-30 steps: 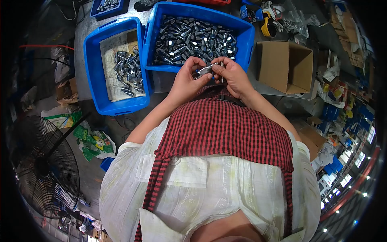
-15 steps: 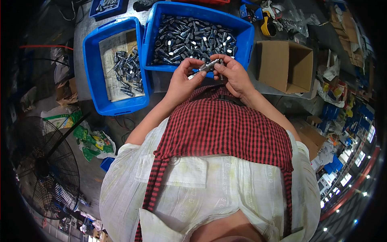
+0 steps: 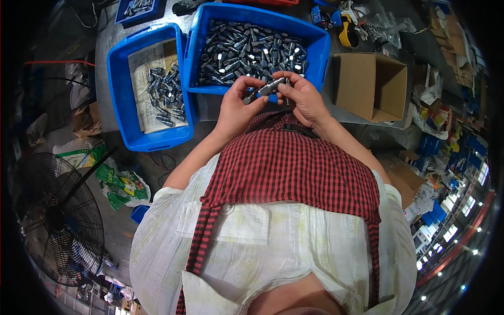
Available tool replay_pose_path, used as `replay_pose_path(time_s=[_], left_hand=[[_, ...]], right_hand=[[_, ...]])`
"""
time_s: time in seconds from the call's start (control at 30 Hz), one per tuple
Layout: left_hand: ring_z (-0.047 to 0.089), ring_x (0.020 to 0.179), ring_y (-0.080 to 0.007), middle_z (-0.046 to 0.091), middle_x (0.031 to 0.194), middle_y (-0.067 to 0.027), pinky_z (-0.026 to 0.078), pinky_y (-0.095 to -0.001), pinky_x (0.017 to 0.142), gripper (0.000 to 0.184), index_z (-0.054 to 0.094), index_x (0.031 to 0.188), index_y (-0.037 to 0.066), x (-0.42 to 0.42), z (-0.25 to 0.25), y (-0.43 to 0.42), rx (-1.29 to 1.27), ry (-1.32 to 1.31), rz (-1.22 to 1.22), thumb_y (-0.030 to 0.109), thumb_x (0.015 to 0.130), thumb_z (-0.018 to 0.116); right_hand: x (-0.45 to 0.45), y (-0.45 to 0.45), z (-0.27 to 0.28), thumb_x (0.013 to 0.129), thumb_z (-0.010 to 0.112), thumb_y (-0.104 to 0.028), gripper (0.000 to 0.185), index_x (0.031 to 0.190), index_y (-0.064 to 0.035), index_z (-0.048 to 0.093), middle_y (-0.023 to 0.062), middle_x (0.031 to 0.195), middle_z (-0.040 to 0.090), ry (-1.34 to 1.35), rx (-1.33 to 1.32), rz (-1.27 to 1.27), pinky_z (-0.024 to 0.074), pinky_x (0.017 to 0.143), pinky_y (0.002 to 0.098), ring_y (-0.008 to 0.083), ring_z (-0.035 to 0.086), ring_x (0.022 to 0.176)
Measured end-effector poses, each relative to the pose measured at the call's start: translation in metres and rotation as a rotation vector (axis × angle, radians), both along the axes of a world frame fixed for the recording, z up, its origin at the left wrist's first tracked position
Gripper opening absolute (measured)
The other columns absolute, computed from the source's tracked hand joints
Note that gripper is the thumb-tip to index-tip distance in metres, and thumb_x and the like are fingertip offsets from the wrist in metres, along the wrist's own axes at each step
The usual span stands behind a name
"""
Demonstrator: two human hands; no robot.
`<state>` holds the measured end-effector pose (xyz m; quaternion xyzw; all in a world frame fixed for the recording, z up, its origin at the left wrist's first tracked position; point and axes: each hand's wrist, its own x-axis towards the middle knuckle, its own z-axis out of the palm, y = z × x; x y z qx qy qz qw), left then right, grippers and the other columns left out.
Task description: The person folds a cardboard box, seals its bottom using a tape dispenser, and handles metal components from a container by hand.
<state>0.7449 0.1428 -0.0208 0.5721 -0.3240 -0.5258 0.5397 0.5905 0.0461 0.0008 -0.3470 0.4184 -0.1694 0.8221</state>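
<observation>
1. The left hand is pinched narrow, thumb and fingertips holding a shiny metal fitting that slants between the two hands.
2. The right hand meets the fitting's upper end with curled fingers. A second small metal piece seems to be tucked among them, but the fingers cover so much that its shape is unclear.
3. The fitting is held in the air near the middle of the near edge of the bench, just in front of a larger blue bin.
4. That bin, towards the far edge, carries a dense heap of similar metal parts, lying at all angles.
5. A smaller blue bin lies along the left edge, lined with paper; a looser group of fittings is gathered towards its right side.
6. An open cardboard box sits by the near right corner.
7. The fitting looks rigid and sturdy, probably weighty for its size, and its polished surface may be slippery. The thicker middle appears the surest place to hold, with thumb and forefinger on opposite sides, leaving both narrower ends free.
</observation>
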Motion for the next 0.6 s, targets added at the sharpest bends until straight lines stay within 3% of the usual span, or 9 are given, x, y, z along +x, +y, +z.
replay_pose_path(time_s=[0.13,0.2,0.23,0.3,0.33,0.43,0.47,0.6], left_hand=[[0.056,0.087,-0.0091,0.059,0.1,-0.0034,0.045,-0.0241,0.077,0.034,0.055,0.102,0.004,0.0,0.0,-0.002,0.013,-0.007,-0.016,0.001,0.073,0.072],[0.055,0.074,-0.0083,0.06,0.096,-0.0028,0.045,-0.0227,0.065,0.024,0.056,0.102,0.003,-0.002,0.003,-0.004,-0.092,-0.103,-0.015,0.009,0.081,0.066],[0.055,0.074,-0.0083,0.06,0.096,-0.0028,0.045,-0.0227,0.065,0.024,0.056,0.102,0.003,-0.001,0.008,-0.006,-0.092,-0.104,-0.014,0.009,0.081,0.066],[0.054,0.065,-0.0088,0.061,0.097,-0.005,0.044,-0.0216,0.057,0.017,0.053,0.104,0.004,0.003,0.021,-0.007,0.141,0.561,0.058,0.016,0.092,0.052],[0.05,0.058,-0.0079,0.06,0.103,-0.0072,0.042,-0.0207,0.052,0.022,0.049,0.109,0.004,0.001,0.014,-0.007,0.038,0.604,0.066,0.018,0.098,0.037],[0.05,0.059,-0.0073,0.056,0.112,-0.0085,0.042,-0.02,0.052,0.023,0.045,0.114,0.004,0.003,0.017,-0.01,-0.008,0.569,0.097,0.014,0.096,0.035],[0.049,0.059,-0.0072,0.05,0.123,-0.0086,0.043,-0.0206,0.054,0.028,0.041,0.121,0.005,0.004,0.015,-0.011,-0.028,0.526,0.06,0.01,0.095,0.034],[0.049,0.061,-0.0066,0.047,0.126,-0.0076,0.044,-0.0208,0.056,0.034,0.038,0.127,0.005,-0.001,0.019,-0.014,-0.058,0.45,0.066,0.007,0.094,0.035]], right_hand=[[-0.002,-0.002,-0.001,0.09,0.057,-0.01,0.027,0.116,-0.0028,0.053,0.0014,0.089,0.056,-0.041,0.095,0.035,0.0478,0.061,0.02,0.0064,0.054,0.075],[-0.005,-0.004,-0.003,0.091,0.055,-0.015,0.024,0.113,-0.004,0.054,0.0018,0.088,0.056,-0.079,0.138,0.033,0.0475,0.06,0.0205,0.0083,0.054,0.074],[-0.006,-0.005,-0.003,0.093,0.054,-0.019,0.022,0.11,-0.0053,0.055,0.0023,0.086,0.057,-0.117,0.18,0.029,0.0472,0.058,0.021,0.0102,0.055,0.073],[-0.003,-0.006,0.002,0.092,0.053,-0.022,0.019,0.104,-0.0065,0.055,0.0027,0.085,0.057,-0.156,0.216,-0.04,0.0472,0.058,0.0222,0.0123,0.056,0.073],[-0.002,-0.007,0.004,0.092,0.051,-0.024,0.018,0.099,-0.0078,0.055,0.0032,0.084,0.057,-0.195,0.251,-0.111,0.0472,0.058,0.0234,0.0145,0.057,0.072],[-0.001,-0.008,0.006,0.089,0.052,-0.021,0.013,0.093,-0.0091,0.053,0.0037,0.081,0.057,-0.164,0.219,-0.106,0.0473,0.059,0.026,0.0149,0.057,0.072],[-0.001,-0.008,0.006,0.088,0.052,-0.02,0.011,0.091,-0.0098,0.053,0.004,0.08,0.056,-0.147,0.202,-0.104,0.0474,0.059,0.0272,0.0151,0.057,0.072],[0.003,-0.005,0.007,0.087,0.059,-0.016,0.016,0.097,-0.0056,0.054,0.0034,0.079,0.057,-0.021,0.163,0.017,0.0465,0.062,0.0244,0.0107,0.056,0.069]])
